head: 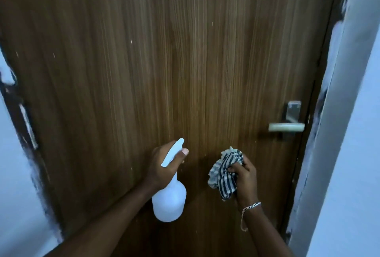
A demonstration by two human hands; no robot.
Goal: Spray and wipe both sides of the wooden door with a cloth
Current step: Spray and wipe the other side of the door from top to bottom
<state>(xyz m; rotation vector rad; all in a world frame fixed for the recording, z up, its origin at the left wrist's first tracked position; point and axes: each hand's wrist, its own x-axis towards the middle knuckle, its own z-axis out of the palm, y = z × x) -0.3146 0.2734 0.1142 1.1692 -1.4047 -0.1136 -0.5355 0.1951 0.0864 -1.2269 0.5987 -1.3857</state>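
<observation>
A brown wooden door [164,61] with vertical grain fills the view, standing closed in front of me. My left hand [161,166] grips the neck of a white spray bottle [169,197], its nozzle pointing up at the door, a finger by the trigger. My right hand [245,176] holds a bunched striped cloth [225,176], dark and pale stripes, close to the door surface below the handle's height. A chain bracelet sits on my right wrist.
A metal lever handle [286,127] with its plate is on the door's right side. Pale walls [353,133] flank the door frame on both sides; a hinge [28,127] shows at the left edge.
</observation>
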